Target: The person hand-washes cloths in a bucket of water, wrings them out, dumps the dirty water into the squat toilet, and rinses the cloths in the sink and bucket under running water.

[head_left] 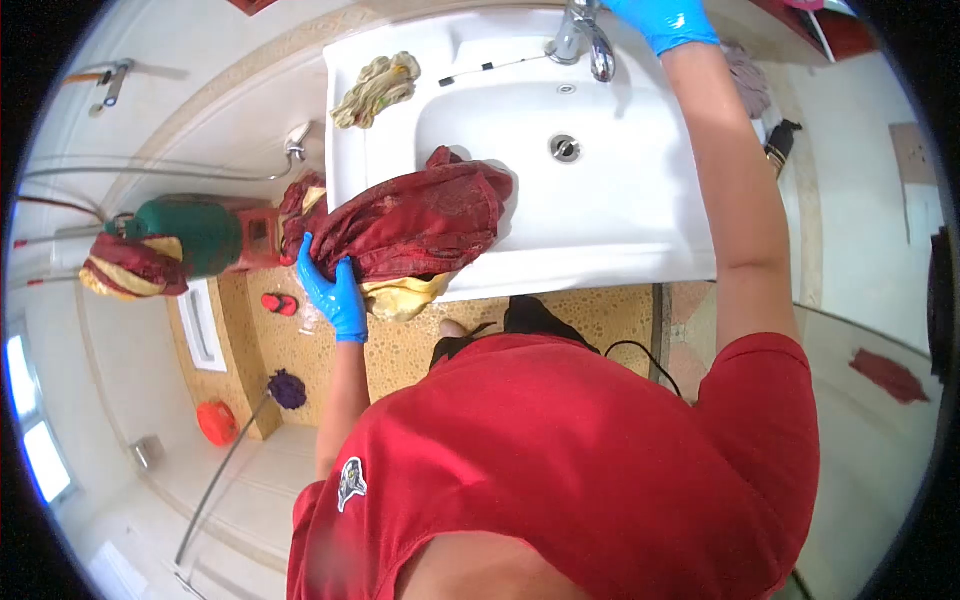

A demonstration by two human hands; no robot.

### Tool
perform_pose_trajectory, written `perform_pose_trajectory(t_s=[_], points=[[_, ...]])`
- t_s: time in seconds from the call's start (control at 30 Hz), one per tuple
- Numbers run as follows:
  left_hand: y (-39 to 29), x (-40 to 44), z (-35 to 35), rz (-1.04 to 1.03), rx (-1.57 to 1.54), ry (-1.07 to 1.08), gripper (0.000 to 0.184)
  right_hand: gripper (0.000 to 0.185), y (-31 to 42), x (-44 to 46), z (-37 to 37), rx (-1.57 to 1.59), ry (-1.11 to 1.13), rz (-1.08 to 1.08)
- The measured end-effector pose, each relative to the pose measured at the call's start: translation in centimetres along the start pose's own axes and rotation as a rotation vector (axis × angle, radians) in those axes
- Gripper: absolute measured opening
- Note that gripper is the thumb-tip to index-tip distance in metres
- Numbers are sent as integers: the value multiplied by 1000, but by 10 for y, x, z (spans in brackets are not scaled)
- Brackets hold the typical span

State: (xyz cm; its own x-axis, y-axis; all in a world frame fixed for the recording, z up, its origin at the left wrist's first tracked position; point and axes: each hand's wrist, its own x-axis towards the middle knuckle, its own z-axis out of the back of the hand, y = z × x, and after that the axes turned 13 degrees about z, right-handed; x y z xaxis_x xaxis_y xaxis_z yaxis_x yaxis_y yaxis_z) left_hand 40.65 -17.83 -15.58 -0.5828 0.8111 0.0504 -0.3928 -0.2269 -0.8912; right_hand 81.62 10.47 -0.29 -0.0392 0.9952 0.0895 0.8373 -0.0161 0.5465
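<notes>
A wet dark red cloth [425,220] with a yellow part [405,298] lies bunched over the left front of the white sink [640,215]. My left hand [335,300], in a blue glove, grips the cloth's lower left edge between thumb and fingers. At the top edge of the view is my right hand [668,22], also blue-gloved, close to the chrome faucet [572,40]. Its fingertips are cut off by the frame, so whether it touches the faucet is hidden. No running water is visible.
Crumpled pale gloves [378,90] lie on the sink's back left corner. A thin black-and-white stick [490,67] rests behind the basin. Left stands a green cylinder [190,235] draped with red-and-yellow cloth [135,266]. A dark bottle [782,145] and grey cloth [745,80] are right.
</notes>
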Motion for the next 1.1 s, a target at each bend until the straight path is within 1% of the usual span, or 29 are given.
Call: perform_pose_trajectory(t_s=[0.03, 0.07, 0.1, 0.13, 0.23, 0.3, 0.37, 0.5, 0.57, 0.6, 0.67, 0.7, 0.73, 0.8, 0.87, 0.93, 0.97, 1.03, 1.1], points=[[-1, -1, -2, 4, 5, -21, 60, 35, 4, -1, -22, -74, -196, 102], [-3, -1, -2, 2, -3, -23, 60, 46, 3, -21, -51, -35, -289, 87], [-4, -1, -2, 2, -10, -20, 60, 46, 9, 12, -14, -28, -283, 74], [-5, -1, -2, -5, -4, -27, 59, 43, 3, 16, 2, -244, -230, 67], [-6, -2, -3, -3, -17, -28, 59, 37, -37, -92, -14, -898, -42, 49], [-7, -2, -4, 6, 5, -54, 59, 33, -56, -136, -6, -1328, 115, 39], [-6, -2, -3, -7, -38, -40, 60, 30, -74, -145, 21, -1745, 268, 37], [-7, -2, -3, -6, 10, -58, 61, 26, -109, -133, 73, -2576, 603, 89], [-7, -1, -3, -20, 49, -71, 61, 30, -166, -121, 98, -2081, 542, 236], [-6, -2, -2, -30, 90, -77, 61, 30, -201, -111, 100, -2079, 531, 241], [-5, -2, -2, -26, 55, -55, 61, 26, -276, -81, 89, -1469, 175, -101], [-5, -1, -2, -14, 17, -44, 61, 26, -297, -62, 93, -1143, 21, -240], [-3, 0, -2, -39, 51, -68, 60, 26, -310, -38, 105, -1138, 21, -223], [-2, 1, -4, -35, 44, -73, 61, 22, -335, -7, 123, -1784, 330, -138], [-6, -1, -4, 15, -4, -59, 61, 21, -305, -23, 130, -1521, 124, -219], [-8, -4, -3, 14, 17, -64, 61, 22, -307, -39, 199, -1207, -313, -51], [-8, -1, -3, 4, 32, -71, 61, 23, -302, -33, 253, -1417, -125, -105], [0, 1, -3, 13, 23, -58, 61, 22, -286, -47, 215, -1297, -271, -138], [-2, 0, -3, 29, -45, -48, 61, 24, -308, -43, 148, -1442, -103, -52]])
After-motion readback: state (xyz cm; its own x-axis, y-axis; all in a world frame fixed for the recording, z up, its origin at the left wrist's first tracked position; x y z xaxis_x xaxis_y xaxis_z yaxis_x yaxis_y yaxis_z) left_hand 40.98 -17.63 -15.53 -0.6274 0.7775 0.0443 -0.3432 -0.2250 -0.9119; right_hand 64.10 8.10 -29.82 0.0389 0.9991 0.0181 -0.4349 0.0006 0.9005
